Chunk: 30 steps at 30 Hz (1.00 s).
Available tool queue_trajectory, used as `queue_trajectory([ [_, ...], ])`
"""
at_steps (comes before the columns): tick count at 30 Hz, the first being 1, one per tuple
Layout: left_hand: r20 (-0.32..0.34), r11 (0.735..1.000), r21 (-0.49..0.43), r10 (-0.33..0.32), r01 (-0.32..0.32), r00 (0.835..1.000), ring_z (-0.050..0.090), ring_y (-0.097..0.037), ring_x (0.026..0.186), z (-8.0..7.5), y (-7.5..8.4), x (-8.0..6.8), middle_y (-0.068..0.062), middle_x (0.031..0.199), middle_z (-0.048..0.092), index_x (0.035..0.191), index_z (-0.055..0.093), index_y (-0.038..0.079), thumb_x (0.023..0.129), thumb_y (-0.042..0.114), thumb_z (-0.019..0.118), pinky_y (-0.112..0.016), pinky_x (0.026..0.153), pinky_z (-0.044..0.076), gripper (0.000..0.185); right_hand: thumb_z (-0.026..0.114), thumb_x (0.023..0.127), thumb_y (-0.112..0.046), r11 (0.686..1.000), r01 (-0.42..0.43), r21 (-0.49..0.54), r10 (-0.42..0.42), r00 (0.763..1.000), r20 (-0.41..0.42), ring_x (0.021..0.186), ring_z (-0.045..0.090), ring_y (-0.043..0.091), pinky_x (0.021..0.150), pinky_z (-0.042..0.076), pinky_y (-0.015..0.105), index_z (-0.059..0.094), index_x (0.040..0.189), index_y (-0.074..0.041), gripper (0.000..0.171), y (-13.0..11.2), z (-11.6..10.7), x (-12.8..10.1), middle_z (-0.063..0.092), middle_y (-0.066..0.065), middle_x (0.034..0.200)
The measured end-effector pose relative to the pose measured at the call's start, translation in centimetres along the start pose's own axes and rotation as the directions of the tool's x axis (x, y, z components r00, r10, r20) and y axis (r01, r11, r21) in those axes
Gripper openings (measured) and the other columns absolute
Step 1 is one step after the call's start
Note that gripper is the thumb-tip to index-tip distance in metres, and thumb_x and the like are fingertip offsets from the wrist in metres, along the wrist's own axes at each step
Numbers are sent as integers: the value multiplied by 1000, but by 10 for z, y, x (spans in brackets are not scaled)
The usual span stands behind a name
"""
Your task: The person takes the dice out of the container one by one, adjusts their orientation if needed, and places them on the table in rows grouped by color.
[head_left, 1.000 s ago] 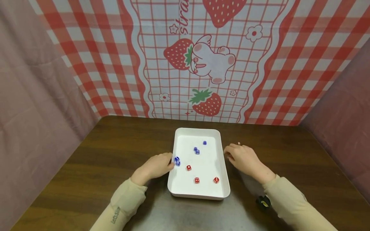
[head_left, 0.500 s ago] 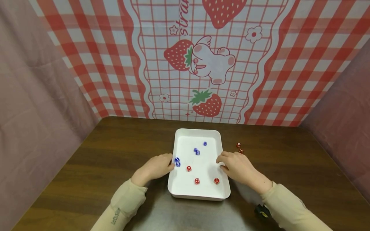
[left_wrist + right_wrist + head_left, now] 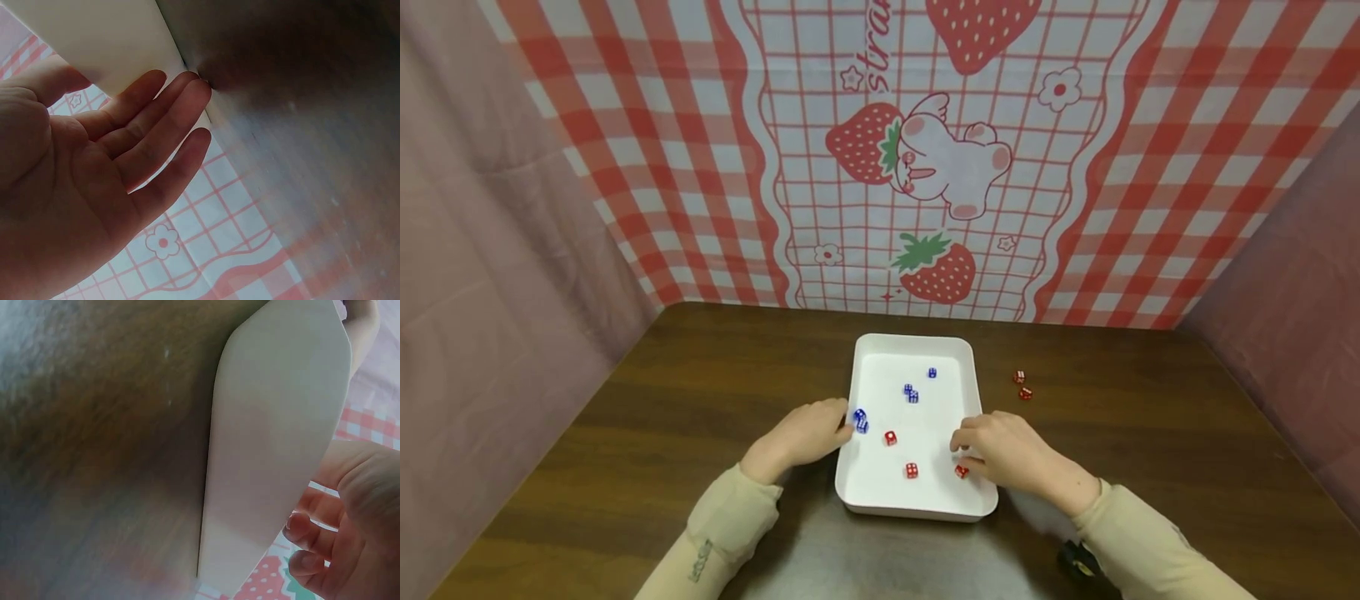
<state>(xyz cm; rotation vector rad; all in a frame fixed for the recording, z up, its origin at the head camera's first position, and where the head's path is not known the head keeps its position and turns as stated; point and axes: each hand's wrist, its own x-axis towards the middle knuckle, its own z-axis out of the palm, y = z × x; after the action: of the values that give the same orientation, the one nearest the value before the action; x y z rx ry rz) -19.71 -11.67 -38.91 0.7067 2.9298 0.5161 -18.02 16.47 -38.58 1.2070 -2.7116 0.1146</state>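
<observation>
White tray sits on the dark wood table, centre of the head view, long axis running away from the person. Left hand is flat on the table against the tray's left wall, fingers straight and relaxed, holding nothing; left wrist view shows the fingertips touching the outside of that wall. Right hand reaches over the tray's right rim into the near right part, fingers curled down at a red die lying on the tray floor right at the fingertips; cannot tell from the head view whether they actually pinch it or only touch it. Right wrist view shows only the curled fingers beside the tray's outer wall, die out of sight. Also in the tray: two more red dice, one near centre and one nearer the front; a blue pair against the left wall just beside the left fingertips; another blue pair mid-tray; a single blue die toward the far end. Two red dice lie on the table to the right of the tray, close together, well clear of both hands.
</observation>
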Motion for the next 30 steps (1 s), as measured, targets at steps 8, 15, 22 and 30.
queue_trajectory([
  [8, 4, 1000, -11, 3, -3, 1000, 42, -17, 60, 1, 0, 0, -2, 67, 44, 72, 45, 10, 88, 20, 53, -33, 56, 37, 20, 77, 68, -21, 999, 40, -29, -40, 999, -2, 55, 44, 4, 55, 36, 25, 66, 75, -20, 12, -2, 1, -1, 55, -11, 65],
  [15, 10, 1000, -8, -4, 5, 1000, 42, -17, 60, 2, 0, 0, -2, 67, 44, 72, 45, 10, 88, 20, 53, -33, 57, 37, 21, 76, 68, -21, 997, 71, -44, -70, 997, 12, 56, 45, 7, 54, 36, 25, 65, 71, -23, 12, -3, 3, -1, 50, -12, 61],
  [22, 8, 1000, -8, -8, 8, 1000, 42, -17, 60, 1, -1, 0, -1, 67, 44, 72, 46, 10, 88, 20, 53, -33, 57, 37, 20, 75, 69, -21, 992, 96, -77, -95, 995, 14, 56, 45, 8, 53, 32, 24, 63, 66, -24, 12, -4, 1, -1, 49, -12, 59],
  [30, 2, 1000, -3, -3, 3, 1000, 43, -17, 62, 2, -2, 1, -1, 68, 45, 73, 46, 10, 88, 21, 53, -33, 58, 37, 20, 74, 69, -21, 991, 104, -87, -104, 995, 6, 54, 45, 8, 53, 30, 24, 63, 65, -23, 12, -4, 0, -1, 50, -12, 58],
])
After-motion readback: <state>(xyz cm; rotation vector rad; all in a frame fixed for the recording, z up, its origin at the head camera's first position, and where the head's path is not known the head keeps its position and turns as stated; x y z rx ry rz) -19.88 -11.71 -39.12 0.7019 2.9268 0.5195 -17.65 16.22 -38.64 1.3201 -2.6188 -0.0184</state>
